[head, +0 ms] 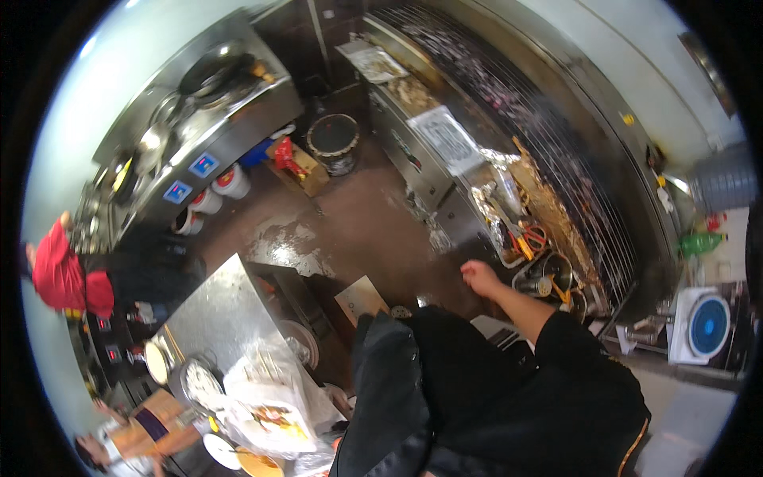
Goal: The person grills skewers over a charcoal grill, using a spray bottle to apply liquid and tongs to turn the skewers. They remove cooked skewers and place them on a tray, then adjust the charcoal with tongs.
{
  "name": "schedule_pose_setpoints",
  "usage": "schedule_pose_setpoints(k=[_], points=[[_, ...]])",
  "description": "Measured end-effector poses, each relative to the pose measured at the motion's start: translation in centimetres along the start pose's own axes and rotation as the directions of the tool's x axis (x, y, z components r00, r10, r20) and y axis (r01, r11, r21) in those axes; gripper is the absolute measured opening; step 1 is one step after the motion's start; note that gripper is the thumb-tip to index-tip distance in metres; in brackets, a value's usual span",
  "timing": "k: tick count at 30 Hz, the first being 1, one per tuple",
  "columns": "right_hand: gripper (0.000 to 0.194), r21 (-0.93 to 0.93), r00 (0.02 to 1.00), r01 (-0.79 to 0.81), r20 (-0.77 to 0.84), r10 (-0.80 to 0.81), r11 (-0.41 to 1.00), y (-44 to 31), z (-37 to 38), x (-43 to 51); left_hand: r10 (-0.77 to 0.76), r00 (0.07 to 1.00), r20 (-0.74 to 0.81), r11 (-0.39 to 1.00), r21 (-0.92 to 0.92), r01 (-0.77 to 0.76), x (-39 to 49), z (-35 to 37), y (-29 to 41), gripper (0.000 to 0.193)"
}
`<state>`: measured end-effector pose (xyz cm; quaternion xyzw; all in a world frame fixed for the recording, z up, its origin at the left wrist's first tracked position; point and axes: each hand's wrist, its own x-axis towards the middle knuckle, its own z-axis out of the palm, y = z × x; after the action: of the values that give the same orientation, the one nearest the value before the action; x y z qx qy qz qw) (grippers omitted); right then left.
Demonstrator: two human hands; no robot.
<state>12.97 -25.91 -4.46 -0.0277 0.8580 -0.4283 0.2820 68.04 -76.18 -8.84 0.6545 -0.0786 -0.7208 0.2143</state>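
Note:
My right hand point(480, 278) hangs over the floor beside the grill counter, its fingers curled in and nothing seen in it. Nearest to it is a foil-lined metal tray point(508, 257), holding tongs point(503, 217) and scissors with orange-red handles point(536, 237). Just below that tray stand metal containers point(558, 268) with utensils. My left hand is out of view. A black garment point(477, 381) covers my body at the bottom of the picture.
A long charcoal grill point(512, 101) runs along the right. On the left, a steel worktable point(220, 298) carries a bagged white container of food point(280, 417). A black lidded bucket point(332, 143) stands on the wet floor point(357, 220). Two people point(59, 268) are at the left.

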Motion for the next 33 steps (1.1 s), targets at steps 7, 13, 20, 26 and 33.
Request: schedule_pose_setpoints(k=[7, 13, 20, 26, 33], points=[[0.028, -0.07, 0.745, -0.328, -0.632, 0.212, 0.942, -2.1, -7.0, 9.0, -0.121, 0.987, 0.109, 0.86, 0.509, 0.05, 8.8, 24.7, 6.3, 0.046], [0.059, -0.151, 0.463, -0.814, -0.753, 0.468, 0.562, -0.4, -12.3, 9.9, -0.229, 0.957, 0.178, 0.594, 0.804, -0.007, 16.1, 51.2, 9.3, 0.045], [0.027, -0.231, 0.447, -0.881, -0.688, 0.571, 0.412, 2.0, -14.7, 10.4, -0.342, 0.909, 0.24, 0.24, 0.957, -0.162, 19.7, 76.4, 7.1, 0.044], [0.026, 0.048, 0.264, -0.911, -0.695, 0.668, 0.41, 2.7, -15.4, 9.4, -0.408, 0.886, 0.22, 0.026, 0.973, -0.23, 18.7, 84.0, 3.2, 0.043], [0.031, -0.198, 0.524, -0.766, -0.744, 0.415, 0.612, 4.6, -11.0, 10.6, -0.394, 0.903, 0.175, -0.106, 0.967, -0.233, 16.2, 82.7, 0.7, 0.041]])
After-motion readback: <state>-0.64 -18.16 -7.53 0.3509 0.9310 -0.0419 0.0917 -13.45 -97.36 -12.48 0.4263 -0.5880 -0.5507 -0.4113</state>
